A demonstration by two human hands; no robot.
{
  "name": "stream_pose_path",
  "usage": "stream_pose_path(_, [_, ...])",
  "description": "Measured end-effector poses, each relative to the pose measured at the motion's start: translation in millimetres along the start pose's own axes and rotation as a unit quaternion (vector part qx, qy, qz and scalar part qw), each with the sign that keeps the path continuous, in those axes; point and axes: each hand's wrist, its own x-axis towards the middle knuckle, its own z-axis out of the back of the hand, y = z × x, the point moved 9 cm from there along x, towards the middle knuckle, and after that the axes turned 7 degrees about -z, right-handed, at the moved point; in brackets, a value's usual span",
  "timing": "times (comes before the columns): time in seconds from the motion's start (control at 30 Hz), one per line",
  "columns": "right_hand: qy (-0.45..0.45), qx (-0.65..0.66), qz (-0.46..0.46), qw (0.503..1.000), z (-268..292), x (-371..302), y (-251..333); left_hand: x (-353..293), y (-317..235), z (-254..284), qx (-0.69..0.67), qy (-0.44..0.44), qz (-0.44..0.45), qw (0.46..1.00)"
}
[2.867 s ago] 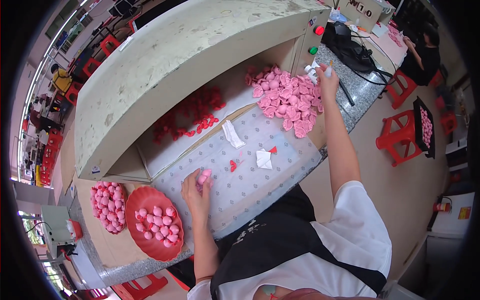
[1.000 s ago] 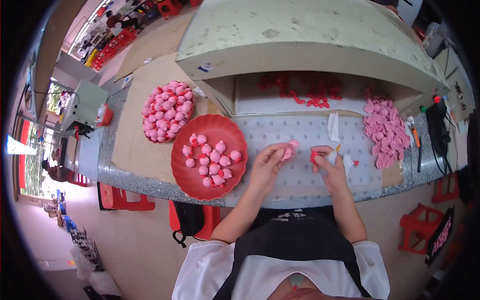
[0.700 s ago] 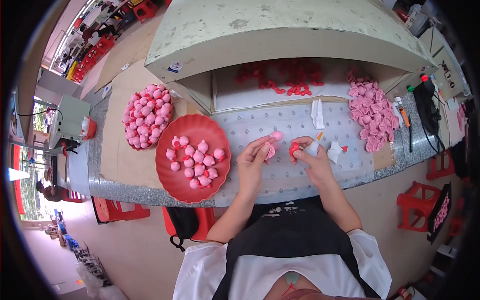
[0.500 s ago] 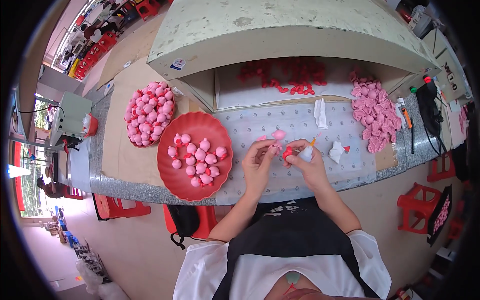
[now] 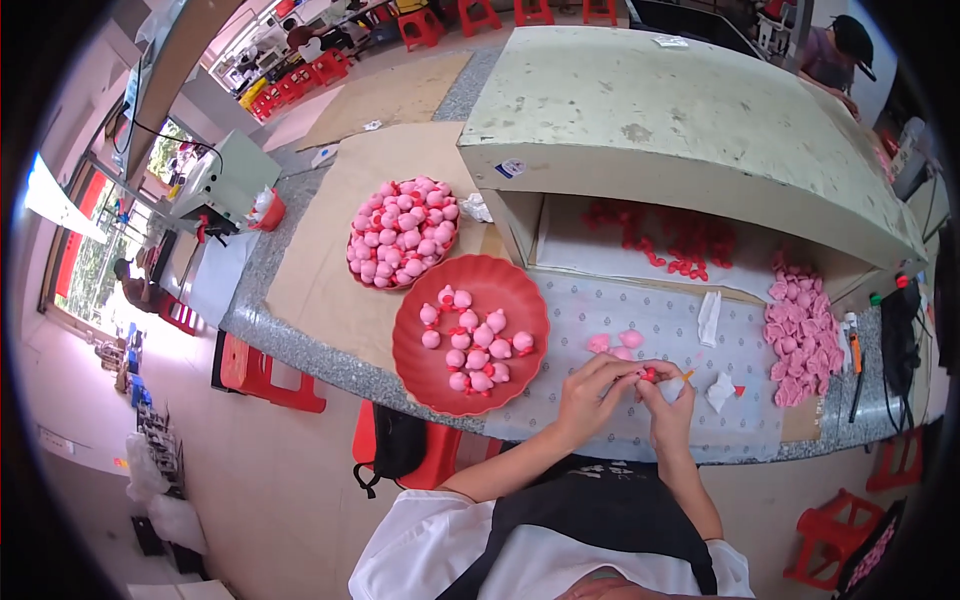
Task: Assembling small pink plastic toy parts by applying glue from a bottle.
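In front of me my hands meet over the patterned sheet (image 5: 560, 305). My left hand (image 5: 590, 397) is closed, its fingertips pinching a small glossy red piece (image 5: 650, 375). My right hand (image 5: 668, 420) touches the same piece with its fingertips while also gripping a whitish squeeze bottle (image 5: 677, 388) with a yellow-orange nozzle. Just beyond my left fingers lie a few pink rounded pieces (image 5: 630, 338). Left of my hands, a red scalloped tray (image 5: 408, 350) carries several pink balls with red parts attached. My fingers partly cover the red piece.
A heaped container of pink-and-red balls (image 5: 405, 230) stands behind the tray. Red pieces (image 5: 690, 245) lie inside the pale cabinet (image 5: 650, 120). At the right are piled pink pieces (image 5: 800, 335), white tissue (image 5: 720, 390) and an orange-and-white marker pen (image 5: 854, 345). Another person (image 5: 840, 55) is at the far right.
The view has swung left, so the bench appears shifted right. My hands have come together at the red piece. A pink piece that was by my left fingertips now appears on the sheet.
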Motion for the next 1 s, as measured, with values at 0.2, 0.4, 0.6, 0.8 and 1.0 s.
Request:
stream_pose_path(0.2, [-0.006,-0.088,0.070,0.994,-10,-11,28,-9,24,-8,-0.275,-0.016,0.156,0.949])
stream_pose_path(0.4, [0.022,0.075,-0.049,0.996,-9,-2,15,9,-19,-4,-0.004,0.075,-0.076,0.994])
stream_pose_path(0.6, [0.040,0.018,-0.043,0.998,-13,-2,23,11,7,-11,0.028,0.100,0.010,0.995])
stream_pose_path(0.8, [0.076,-0.001,-0.078,0.994,-9,-7,14,14,-13,-23,0.205,0.132,-0.107,0.964])
stream_pose_path(1.0, [0.042,-0.057,0.028,0.997,-12,-19,27,10,-11,-26,0.052,0.163,-0.074,0.982])
